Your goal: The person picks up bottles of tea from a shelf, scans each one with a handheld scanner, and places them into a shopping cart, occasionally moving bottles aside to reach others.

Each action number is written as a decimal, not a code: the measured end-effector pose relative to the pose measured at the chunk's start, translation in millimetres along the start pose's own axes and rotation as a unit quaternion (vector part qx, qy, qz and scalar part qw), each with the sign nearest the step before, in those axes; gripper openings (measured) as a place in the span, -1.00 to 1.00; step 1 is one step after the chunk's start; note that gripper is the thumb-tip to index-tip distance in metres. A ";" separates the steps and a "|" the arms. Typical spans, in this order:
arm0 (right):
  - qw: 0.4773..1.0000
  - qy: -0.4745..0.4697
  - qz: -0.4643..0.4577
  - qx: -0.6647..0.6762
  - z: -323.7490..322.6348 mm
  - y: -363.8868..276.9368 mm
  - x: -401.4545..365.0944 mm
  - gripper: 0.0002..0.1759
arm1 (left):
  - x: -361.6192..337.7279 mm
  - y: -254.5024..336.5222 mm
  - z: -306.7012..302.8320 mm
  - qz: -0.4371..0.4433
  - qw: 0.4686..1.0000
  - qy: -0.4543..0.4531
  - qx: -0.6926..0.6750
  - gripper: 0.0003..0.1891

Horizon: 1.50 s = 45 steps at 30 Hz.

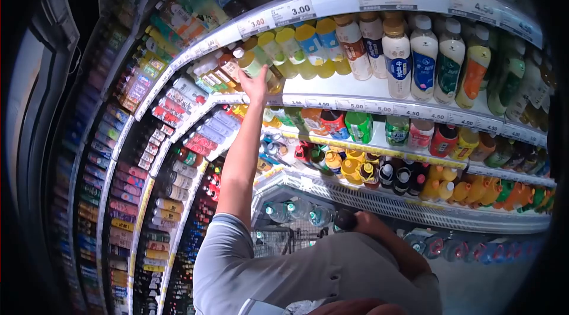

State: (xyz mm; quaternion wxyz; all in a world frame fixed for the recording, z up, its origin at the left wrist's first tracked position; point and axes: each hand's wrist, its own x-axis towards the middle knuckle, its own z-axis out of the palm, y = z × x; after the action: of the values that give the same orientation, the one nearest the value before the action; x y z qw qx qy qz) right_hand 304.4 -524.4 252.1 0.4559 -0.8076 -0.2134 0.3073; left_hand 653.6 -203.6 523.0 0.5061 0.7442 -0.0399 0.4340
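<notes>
My left hand (256, 85) reaches up to a drinks shelf, its fingers closed around a bottle (249, 62) with a white cap and a pale green label. That bottle leans slightly, standing among yellow-capped bottles (269, 46) and brown-labelled bottles (227, 66). Low in front of my body, my right hand (368, 224) is closed at a dark rounded object (345, 219); its kind is hard to make out, and my fingers are partly hidden. Beside it shows a wire cart (278, 240).
Price-tagged shelf edges (355, 104) curve around me. White-capped milk tea bottles (398, 60) line the right of the same shelf. Orange drink bottles (474, 189) fill a lower tier. Large clear bottles (293, 209) stand near the floor, and packed shelves (124, 196) run along the left.
</notes>
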 end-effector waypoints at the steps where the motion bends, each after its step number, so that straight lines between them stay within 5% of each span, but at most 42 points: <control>1: 1.000 -0.012 0.001 0.001 0.2 -1.5 3.0 -0.45 | -4.5 4.0 -4.1 0.007 0.998 -0.015 -0.062 -0.41; 6: 0.994 -0.088 0.004 -0.059 8.1 -4.7 25.5 -0.50 | -54.9 42.6 -60.3 0.016 0.995 -0.022 -0.100 -0.30; 11: 0.979 -0.186 -0.050 -0.060 24.7 -7.5 51.3 -0.52 | -153.4 66.1 -149.5 -0.116 0.975 -0.037 -0.184 -0.57; 15: 0.967 -0.228 -0.090 -0.063 54.8 8.4 66.6 -0.52 | -268.2 32.0 -209.8 -0.373 0.902 0.029 -0.215 -0.60; 20: 0.940 -0.320 -0.086 -0.079 59.4 -26.1 73.4 -0.52 | -412.9 -5.8 -275.8 -0.636 0.723 0.138 -0.233 -0.53; 22: 0.919 -0.374 -0.048 -0.113 65.3 -36.9 79.9 -0.49 | -446.1 9.8 -293.6 -0.647 0.662 0.189 -0.329 -0.38; 27: 0.907 -0.397 -0.082 -0.114 86.6 -45.5 83.5 -0.54 | -511.0 29.6 -316.0 -0.679 0.620 0.273 -0.283 -0.40; 32: 0.882 -0.444 -0.115 -0.106 106.8 -67.3 91.1 -0.60 | -543.9 31.0 -343.8 -0.691 0.632 0.266 -0.228 -0.46; 34: 0.894 -0.427 -0.124 -0.058 119.6 -66.4 91.8 -0.64 | -547.1 27.6 -354.9 -0.679 0.695 0.208 -0.109 -0.48; 39: 0.886 -0.420 -0.178 -0.082 146.3 -80.7 96.0 -0.65 | -565.3 6.7 -386.7 -0.664 0.725 0.177 -0.057 -0.34; 45: 0.893 -0.398 -0.159 -0.138 159.2 -127.6 90.3 -0.64 | -566.9 6.5 -431.2 -0.666 0.730 0.142 -0.060 -0.55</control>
State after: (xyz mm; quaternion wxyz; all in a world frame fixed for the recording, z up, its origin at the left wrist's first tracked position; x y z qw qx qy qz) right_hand 251.3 -308.7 272.5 0.2602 -0.6278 -0.5426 0.4937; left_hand 37.7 -82.4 186.4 0.7089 0.4776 0.5123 0.0828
